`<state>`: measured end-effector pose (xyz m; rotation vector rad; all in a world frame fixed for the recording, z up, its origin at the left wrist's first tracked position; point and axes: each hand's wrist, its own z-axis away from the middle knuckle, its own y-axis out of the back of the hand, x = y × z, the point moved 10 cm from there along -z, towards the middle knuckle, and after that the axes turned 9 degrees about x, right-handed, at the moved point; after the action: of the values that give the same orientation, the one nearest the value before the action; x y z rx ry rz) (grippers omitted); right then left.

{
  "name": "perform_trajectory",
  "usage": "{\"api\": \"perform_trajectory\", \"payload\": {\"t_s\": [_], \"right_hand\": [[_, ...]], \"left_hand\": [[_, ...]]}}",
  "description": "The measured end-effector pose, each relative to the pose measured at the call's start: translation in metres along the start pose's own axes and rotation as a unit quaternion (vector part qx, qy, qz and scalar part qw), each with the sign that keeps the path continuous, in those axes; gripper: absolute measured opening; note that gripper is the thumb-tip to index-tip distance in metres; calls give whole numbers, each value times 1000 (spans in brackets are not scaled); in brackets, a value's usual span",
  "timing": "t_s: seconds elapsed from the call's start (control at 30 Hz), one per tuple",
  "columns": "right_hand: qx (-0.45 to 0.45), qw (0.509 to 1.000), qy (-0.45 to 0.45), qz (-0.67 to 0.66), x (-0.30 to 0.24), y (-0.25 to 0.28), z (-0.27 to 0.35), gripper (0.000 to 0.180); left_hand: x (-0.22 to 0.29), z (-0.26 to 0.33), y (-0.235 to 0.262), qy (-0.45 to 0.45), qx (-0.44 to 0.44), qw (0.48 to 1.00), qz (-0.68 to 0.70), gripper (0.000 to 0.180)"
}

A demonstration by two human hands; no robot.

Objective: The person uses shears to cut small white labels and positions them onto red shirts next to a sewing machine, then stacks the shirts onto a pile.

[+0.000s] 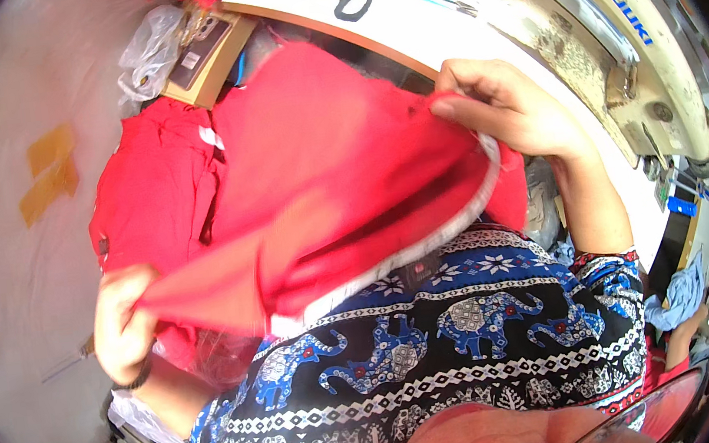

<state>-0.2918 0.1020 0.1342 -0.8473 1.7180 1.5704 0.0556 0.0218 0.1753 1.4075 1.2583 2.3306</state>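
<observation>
Your left hand [121, 322] pinches the red cloth [324, 181] at eight o'clock; your right hand [508, 108] clamps its white-trimmed edge at two o'clock; the cloth stretches between them over your lap; scissors [355, 0] lie on the tabletop [437, 28] at twelve, beside the sewing machine [614, 43].

White sewing table [401, 19] w/ cream machine [614, 43], pale floor [1, 262].

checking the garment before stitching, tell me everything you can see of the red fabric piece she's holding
The red fabric piece looks like a soft, thin woven cloth with a white trim band along its lower edge. It is stretched out above the lap, slightly motion-blurred. The left hand grips its lower left corner; the right hand pinches its upper right edge. Behind it lies more red cloth.
</observation>
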Motion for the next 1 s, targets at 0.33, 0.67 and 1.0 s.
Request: {"api": "perform_trajectory", "payload": {"t_s": [0.33, 0.67, 1.0], "right_hand": [[-79, 996, 24, 12, 119, -179, -12, 42], [-7, 968, -174, 180, 279, -148, 62, 38], [51, 974, -115, 186, 260, -143, 85, 32]], "left_hand": [[-143, -47, -216, 117, -213, 942, -232, 70], [-210, -36, -56, 127, 425, 869, -219, 26], [-315, 23, 12, 306, 579, 755, 30, 40]]}}
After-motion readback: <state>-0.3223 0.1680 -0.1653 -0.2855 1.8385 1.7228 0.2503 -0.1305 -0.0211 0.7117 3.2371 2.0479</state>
